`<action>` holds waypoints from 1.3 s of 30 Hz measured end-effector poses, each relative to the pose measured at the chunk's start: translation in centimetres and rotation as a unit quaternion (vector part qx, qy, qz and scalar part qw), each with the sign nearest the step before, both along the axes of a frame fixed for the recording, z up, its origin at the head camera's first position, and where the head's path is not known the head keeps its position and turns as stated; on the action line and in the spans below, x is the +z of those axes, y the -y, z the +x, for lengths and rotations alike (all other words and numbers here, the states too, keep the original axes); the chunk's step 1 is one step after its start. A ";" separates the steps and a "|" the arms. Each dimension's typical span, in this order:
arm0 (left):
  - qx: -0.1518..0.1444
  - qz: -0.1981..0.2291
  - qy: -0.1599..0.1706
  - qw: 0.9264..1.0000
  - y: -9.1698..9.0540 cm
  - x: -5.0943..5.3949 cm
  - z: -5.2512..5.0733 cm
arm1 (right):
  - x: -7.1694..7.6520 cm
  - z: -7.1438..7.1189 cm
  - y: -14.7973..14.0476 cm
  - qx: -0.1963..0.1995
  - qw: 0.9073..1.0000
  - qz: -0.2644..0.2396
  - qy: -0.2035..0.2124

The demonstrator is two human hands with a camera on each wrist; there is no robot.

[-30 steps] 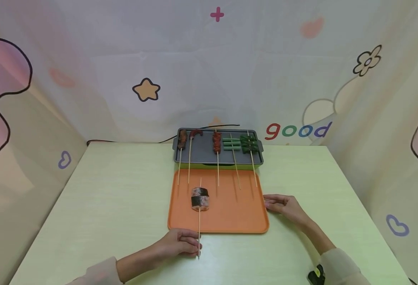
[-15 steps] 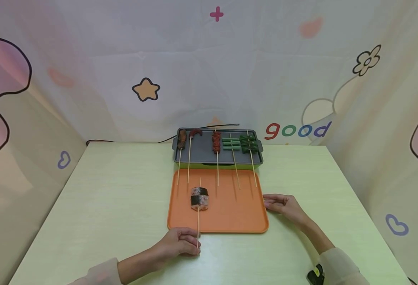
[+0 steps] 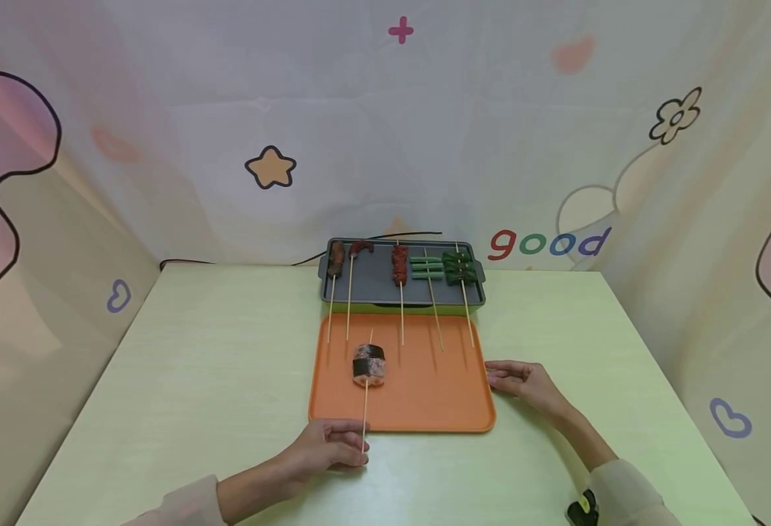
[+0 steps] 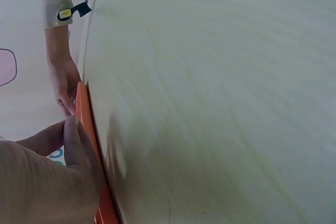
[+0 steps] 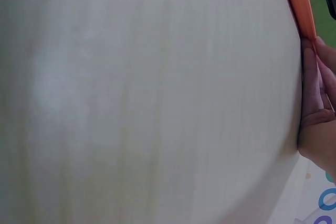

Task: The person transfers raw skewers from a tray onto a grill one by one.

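In the head view my left hand [image 3: 322, 449] pinches the lower end of a bamboo skewer [image 3: 365, 409]. Its thick food roll, pale pink with black bands [image 3: 368, 365], is over the left part of an orange tray [image 3: 434, 398]; I cannot tell whether it touches the tray. At the tray's right edge, my right hand [image 3: 533, 391] grips the rim between thumb and fingers, which the right wrist view also shows at the tray edge [image 5: 300, 1]. The left wrist view shows the left hand [image 4: 68, 166] beside the tray's front edge, with the skewer hidden.
Behind the tray stands a grey-topped grill [image 3: 375, 283] with a green base. Several skewers lie on it, including red meat [image 3: 400, 264] and green vegetables [image 3: 460, 267], their sticks reaching over the tray. A patterned curtain [image 3: 332, 131] backs the pale table [image 3: 227, 351].
The skewer's lower end has drawn up into my left hand, and less stick shows below the fingers. The roll has shifted very slightly away from me. My right hand stays at the tray's edge.
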State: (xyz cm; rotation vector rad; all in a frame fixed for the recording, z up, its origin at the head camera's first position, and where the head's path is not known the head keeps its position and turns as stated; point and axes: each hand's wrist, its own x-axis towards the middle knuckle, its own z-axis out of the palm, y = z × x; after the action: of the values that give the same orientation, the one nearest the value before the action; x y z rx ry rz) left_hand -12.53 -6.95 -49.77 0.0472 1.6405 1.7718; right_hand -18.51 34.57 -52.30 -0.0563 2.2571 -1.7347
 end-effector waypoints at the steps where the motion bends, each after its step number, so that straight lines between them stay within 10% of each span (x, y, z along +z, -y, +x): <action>1: 0.000 0.001 0.000 1.000 0.1 0.0 0.0 | 0.1 0.0 0.1 0.001 1.000 -0.001 -0.002; 23: -0.005 0.004 -0.040 0.999 0.3 2.1 -1.2 | 0.1 -0.1 0.2 -0.002 1.000 -0.015 -0.001; 39: -0.013 0.023 -0.016 1.000 0.2 6.8 -6.0 | 0.0 0.0 0.2 -0.012 1.000 0.005 0.012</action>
State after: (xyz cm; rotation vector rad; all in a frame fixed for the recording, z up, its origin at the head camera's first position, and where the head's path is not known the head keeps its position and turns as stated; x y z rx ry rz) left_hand -18.51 -7.16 -42.94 0.1180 1.6141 1.7966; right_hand -18.55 34.36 -52.27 -0.0073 2.2573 -1.7269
